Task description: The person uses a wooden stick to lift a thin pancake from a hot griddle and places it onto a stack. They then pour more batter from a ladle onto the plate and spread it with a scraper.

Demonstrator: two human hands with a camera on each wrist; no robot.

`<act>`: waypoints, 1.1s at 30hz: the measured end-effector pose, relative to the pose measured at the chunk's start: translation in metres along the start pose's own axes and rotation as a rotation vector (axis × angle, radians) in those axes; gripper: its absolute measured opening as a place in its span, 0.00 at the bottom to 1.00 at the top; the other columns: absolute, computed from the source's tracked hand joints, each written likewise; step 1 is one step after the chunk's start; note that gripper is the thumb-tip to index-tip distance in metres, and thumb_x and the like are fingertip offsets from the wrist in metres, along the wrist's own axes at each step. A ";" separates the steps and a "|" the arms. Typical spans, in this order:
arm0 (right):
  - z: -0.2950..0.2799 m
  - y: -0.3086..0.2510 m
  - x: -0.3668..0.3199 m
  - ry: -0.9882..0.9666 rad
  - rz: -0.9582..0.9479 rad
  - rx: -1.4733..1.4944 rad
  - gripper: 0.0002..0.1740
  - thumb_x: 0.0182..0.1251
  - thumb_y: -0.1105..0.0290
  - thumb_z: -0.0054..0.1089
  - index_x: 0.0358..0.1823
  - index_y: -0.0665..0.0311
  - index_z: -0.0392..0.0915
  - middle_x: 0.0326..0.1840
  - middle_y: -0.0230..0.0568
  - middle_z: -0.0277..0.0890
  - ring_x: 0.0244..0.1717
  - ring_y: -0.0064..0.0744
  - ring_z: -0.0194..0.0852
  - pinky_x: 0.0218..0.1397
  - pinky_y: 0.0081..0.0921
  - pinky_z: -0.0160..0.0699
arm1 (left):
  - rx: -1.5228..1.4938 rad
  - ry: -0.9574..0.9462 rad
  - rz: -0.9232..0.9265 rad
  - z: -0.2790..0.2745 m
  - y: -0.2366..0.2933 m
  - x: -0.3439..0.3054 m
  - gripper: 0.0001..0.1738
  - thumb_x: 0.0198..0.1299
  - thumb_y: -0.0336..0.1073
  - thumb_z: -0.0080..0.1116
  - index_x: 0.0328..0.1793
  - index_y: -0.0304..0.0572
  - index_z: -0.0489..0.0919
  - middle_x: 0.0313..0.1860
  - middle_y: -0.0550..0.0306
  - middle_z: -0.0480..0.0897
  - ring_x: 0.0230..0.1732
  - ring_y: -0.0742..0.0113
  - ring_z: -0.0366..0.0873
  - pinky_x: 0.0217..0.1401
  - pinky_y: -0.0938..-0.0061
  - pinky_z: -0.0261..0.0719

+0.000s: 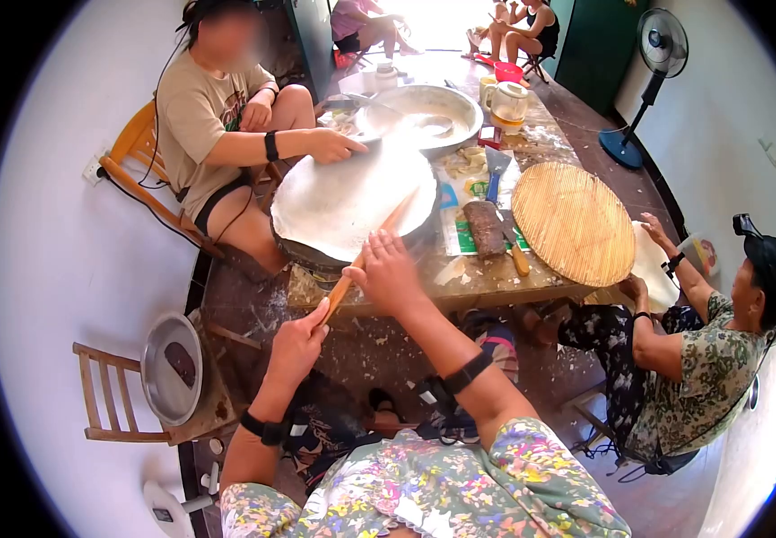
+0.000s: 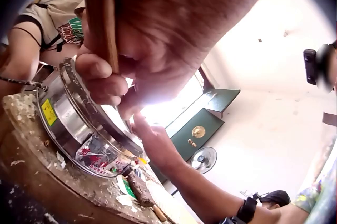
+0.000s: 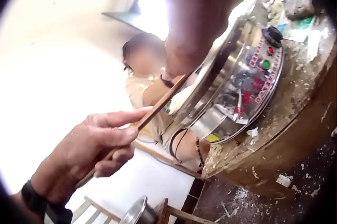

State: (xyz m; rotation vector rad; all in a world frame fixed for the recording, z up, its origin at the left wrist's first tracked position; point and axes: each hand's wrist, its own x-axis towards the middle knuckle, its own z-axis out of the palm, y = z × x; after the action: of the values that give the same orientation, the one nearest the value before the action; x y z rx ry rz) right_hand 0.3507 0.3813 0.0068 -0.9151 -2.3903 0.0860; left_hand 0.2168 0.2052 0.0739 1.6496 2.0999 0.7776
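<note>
My left hand [image 1: 300, 348] grips the lower end of a long flat wooden stick [image 1: 340, 292], with the thumb laid along it in the right wrist view. Farther up, my right hand [image 1: 388, 273] holds the same stick, fingers over it and thumb at its side. The stick's far end lies over a thin white round sheet [image 1: 339, 211] that covers the top of a round electric griddle [image 3: 231, 98]. The griddle's metal side has a knob and labels. Across from me, a seated person's hand [image 1: 332, 145] holds a grey tool at the sheet's far edge.
Right of the griddle lie a dark brown roll [image 1: 485, 228], a blue-handled scraper [image 1: 495, 179] and a round woven mat [image 1: 575, 224]. Behind stands a large metal basin [image 1: 469, 121] near a glass jug [image 1: 507, 103]. Another person [image 1: 720, 359] sits at right, handling a white sheet.
</note>
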 end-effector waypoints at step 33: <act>-0.032 -0.033 -0.080 0.100 -0.186 0.160 0.32 0.63 0.54 0.62 0.58 0.76 0.74 0.67 0.60 0.69 0.72 0.56 0.62 0.77 0.49 0.54 | -0.021 0.066 -0.066 0.027 -0.002 -0.108 0.27 0.62 0.34 0.59 0.70 0.55 0.75 0.29 0.41 0.79 0.33 0.44 0.80 0.37 0.58 0.75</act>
State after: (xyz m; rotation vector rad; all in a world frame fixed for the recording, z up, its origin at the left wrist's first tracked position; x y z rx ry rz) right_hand 0.3965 0.3010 0.0022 -0.6069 -2.3250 0.1543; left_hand 0.2591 0.1060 0.0457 1.5555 2.1718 0.8411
